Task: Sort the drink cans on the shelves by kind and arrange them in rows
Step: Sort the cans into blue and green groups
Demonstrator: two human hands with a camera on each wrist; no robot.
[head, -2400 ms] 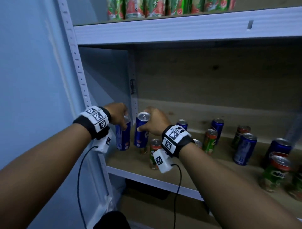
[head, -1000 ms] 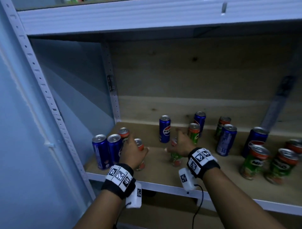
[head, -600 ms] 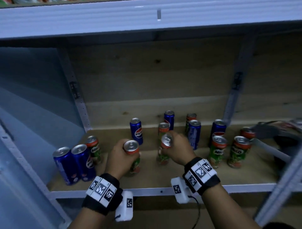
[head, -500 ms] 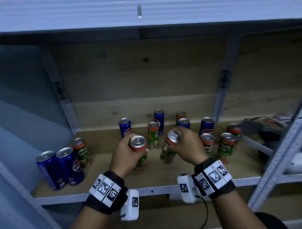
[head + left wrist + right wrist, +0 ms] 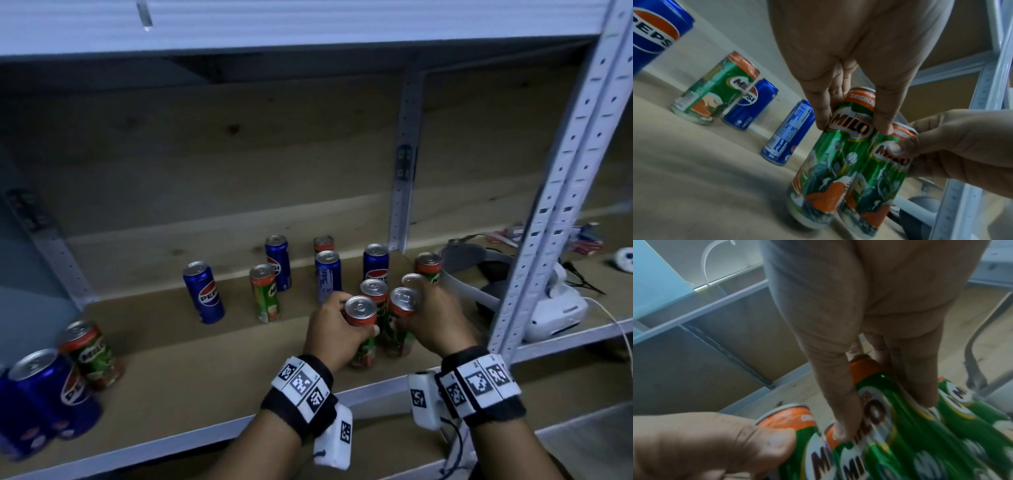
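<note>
My left hand [image 5: 330, 327] grips a green and orange Milo can [image 5: 360, 317] near its top. Right beside it my right hand [image 5: 433, 320] grips a second Milo can [image 5: 403, 305]. The two cans touch side by side in the left wrist view, the left one [image 5: 830, 170] and the right one [image 5: 877, 186], with their bases at or just above the shelf board. More Milo cans [image 5: 375, 291] stand just behind them. Blue Pepsi cans [image 5: 204, 293] stand scattered further left and back, with two more [image 5: 41, 390] at the far left front.
A lone Milo can [image 5: 265, 294] stands among the Pepsi cans, another [image 5: 90, 351] beside the far-left pair. A grey perforated upright [image 5: 548, 212] rises just right of my right hand. Beyond it lies a white headset [image 5: 551, 308]. The upper shelf [image 5: 308, 24] hangs close overhead.
Both hands left two Pepsi cans standing at the far left, each took hold of a Milo can, and carried them rightwards to the Milo group by the upright.
</note>
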